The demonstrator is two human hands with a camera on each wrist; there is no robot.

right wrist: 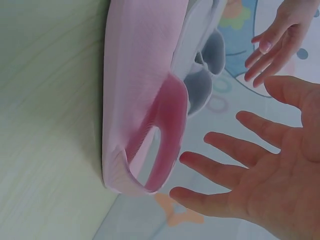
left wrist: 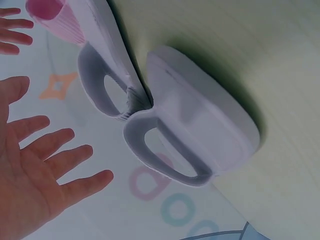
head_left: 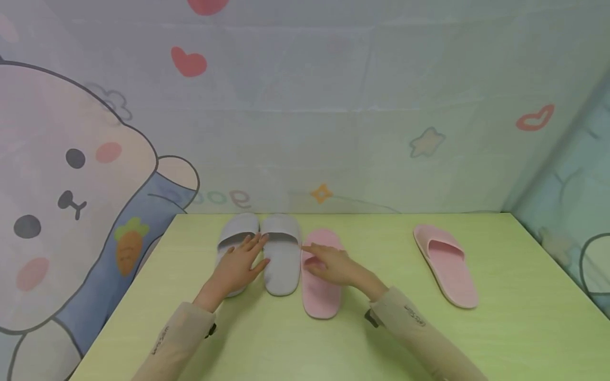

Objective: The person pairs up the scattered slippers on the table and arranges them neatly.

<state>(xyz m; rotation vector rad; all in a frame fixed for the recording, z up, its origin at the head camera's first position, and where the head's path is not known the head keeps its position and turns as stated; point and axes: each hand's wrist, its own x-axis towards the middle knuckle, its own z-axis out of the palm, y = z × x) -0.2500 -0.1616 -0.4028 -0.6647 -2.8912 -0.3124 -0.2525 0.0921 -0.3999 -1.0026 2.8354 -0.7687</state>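
Two grey slippers stand side by side on the table, the left grey slipper [head_left: 236, 226] partly covered by my left hand [head_left: 236, 269] and the right grey slipper [head_left: 281, 270] right beside it. In the left wrist view the fingers of that hand are spread, apart from the slippers. A pink slipper [head_left: 322, 296] lies to the right of the grey pair. Over its strap hovers my right hand [head_left: 333, 264], fingers straight and holding nothing; the right wrist view shows a gap between fingers and strap. Another pink slipper [head_left: 450, 270] lies tilted farther right.
The slippers lie on a light yellow-green table [head_left: 381, 338]. Behind it hangs a printed cloth backdrop [head_left: 305, 106] with a cartoon bear [head_left: 62, 174] at the left. A further cloth panel [head_left: 581, 201] borders the right side.
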